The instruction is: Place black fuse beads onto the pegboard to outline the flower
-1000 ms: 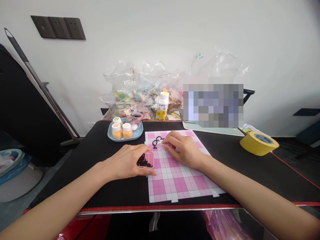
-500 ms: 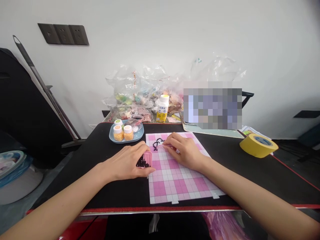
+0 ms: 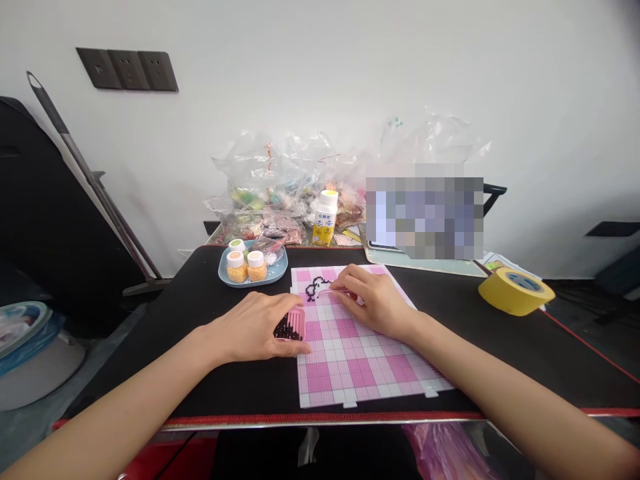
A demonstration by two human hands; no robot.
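Observation:
My left hand (image 3: 253, 327) is wrapped round a small pink ridged tray (image 3: 299, 321) that holds many tiny black beads (image 3: 286, 330). This tray is at the left edge of a pink-and-white checked pegboard (image 3: 345, 363). My right hand (image 3: 373, 300) rests over the upper part of the board, its fingers pinched on slim pink tweezers (image 3: 326, 291) with the tip pointing left. Close to that tip, black beads stand on the board in a curving outline (image 3: 311, 288). My right fingers partly hide its right end.
A blue plate (image 3: 225, 275) with bead jars (image 3: 257, 267) and a small bag sits at the back left. Behind are a white-and-yellow bottle (image 3: 325, 219), bulging plastic bags (image 3: 265, 180) and a blurred-out screen (image 3: 425, 213). A yellow tape roll (image 3: 510, 297) lies right on the black mat (image 3: 210, 393).
My right hand and the tweezers have shifted slightly right, showing more of the bead outline. My left fingers have loosened a little around the tray, which sits slightly lower.

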